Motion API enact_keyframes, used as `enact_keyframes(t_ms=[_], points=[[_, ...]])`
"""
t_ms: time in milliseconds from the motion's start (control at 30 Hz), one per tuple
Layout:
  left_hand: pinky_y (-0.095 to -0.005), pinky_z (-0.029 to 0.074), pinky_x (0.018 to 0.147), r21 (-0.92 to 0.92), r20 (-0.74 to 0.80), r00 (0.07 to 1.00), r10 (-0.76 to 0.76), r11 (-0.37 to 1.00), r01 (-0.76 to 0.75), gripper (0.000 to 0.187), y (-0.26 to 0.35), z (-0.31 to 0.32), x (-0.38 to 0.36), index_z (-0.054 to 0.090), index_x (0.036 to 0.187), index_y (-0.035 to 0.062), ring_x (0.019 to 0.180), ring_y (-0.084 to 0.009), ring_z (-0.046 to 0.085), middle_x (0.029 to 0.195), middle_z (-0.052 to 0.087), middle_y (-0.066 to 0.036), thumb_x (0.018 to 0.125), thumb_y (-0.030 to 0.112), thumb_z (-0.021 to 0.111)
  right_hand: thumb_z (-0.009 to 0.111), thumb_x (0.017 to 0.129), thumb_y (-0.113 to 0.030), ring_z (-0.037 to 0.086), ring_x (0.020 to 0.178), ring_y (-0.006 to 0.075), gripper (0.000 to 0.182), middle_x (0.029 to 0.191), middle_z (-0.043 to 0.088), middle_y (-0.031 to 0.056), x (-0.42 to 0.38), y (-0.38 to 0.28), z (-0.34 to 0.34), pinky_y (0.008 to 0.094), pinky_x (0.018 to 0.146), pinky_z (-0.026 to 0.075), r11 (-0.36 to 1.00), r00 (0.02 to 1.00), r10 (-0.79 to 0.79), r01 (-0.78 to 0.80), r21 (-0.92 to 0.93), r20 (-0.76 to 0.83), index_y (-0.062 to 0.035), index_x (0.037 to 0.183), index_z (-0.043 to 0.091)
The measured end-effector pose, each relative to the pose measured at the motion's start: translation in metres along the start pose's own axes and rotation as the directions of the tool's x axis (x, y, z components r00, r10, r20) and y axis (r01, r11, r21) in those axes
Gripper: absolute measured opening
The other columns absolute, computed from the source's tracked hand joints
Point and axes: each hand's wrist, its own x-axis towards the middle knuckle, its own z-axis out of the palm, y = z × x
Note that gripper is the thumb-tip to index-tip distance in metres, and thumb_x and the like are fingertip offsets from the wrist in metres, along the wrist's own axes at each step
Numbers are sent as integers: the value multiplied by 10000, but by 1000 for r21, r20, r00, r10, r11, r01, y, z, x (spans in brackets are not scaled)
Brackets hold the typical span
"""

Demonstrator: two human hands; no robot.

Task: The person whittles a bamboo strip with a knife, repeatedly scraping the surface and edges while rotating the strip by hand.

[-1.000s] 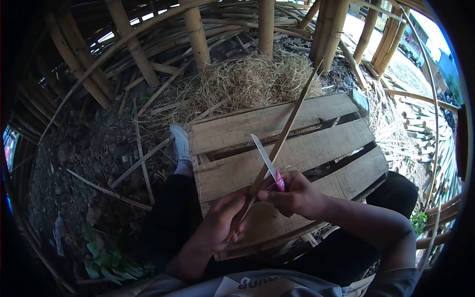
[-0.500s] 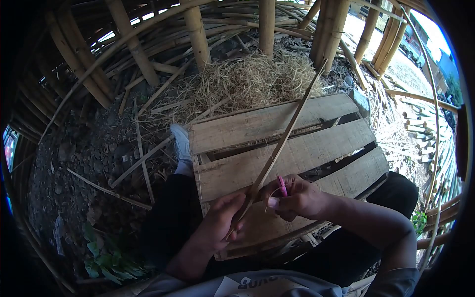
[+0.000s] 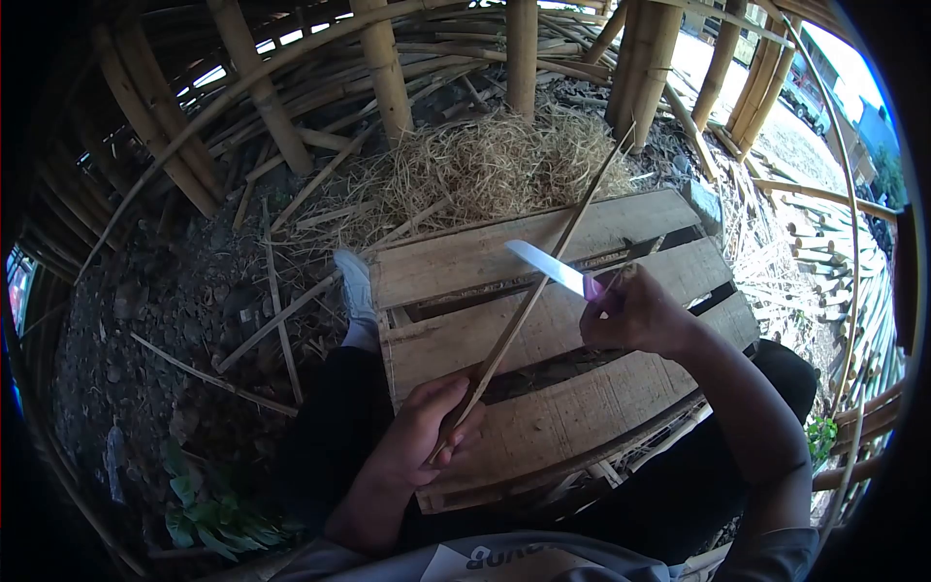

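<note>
A long, thin bamboo strip (image 3: 525,308) slants away from me over the slatted wooden table (image 3: 485,254). My left hand (image 3: 432,427) is closed round its near end. In my right hand (image 3: 630,312) is a knife (image 3: 549,264) with a pinkish-purple handle, gripped in closed fingers. The knife's bright blade points to the left and overlaps the strip about halfway along its length. My right hand is to the right of the strip, above the middle slats.
A heap of pale shavings (image 3: 485,160) lies beyond the table, before upright bamboo poles (image 3: 522,58). Loose strips (image 3: 281,315) litter the dark ground on the left. Stacked bamboo poles (image 3: 824,262) lie at the right. My white shoe (image 3: 356,283) rests beside the table's left edge.
My right hand has moved away from my left hand, forward and to the right along the strip. The knife's blade now shows plainly. My left hand still holds the strip, barely shifted.
</note>
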Motion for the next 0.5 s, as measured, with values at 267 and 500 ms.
enact_keyframes(t_ms=[267, 500], points=[[-163, 279, 354, 15, 17, 1000, 5, 1000, -5, 464, 1, 1, 0, 374, 1405, -3, 352, -29, 301, 517, 356, 32, 1030, 256, 290, 669, 725, -113, 473, 482, 45, 172, 539, 476, -17, 10, 32, -5, 248, 417, 371, 996, 962, -64, 45, -76, -267, 0, 665, 554], [-162, 283, 345, -42, 11, 999, -36, 998, 37, 467, 1, 1, -1, 365, 1410, -4, 352, -31, 310, 518, 359, 24, 1030, 261, 302, 708, 738, -139, 504, 478, 65, 180, 560, 531, 7, 11, 22, -12, 256, 427, 393, 987, 986, 72, -92, -132, -149, 20, 763, 627]])
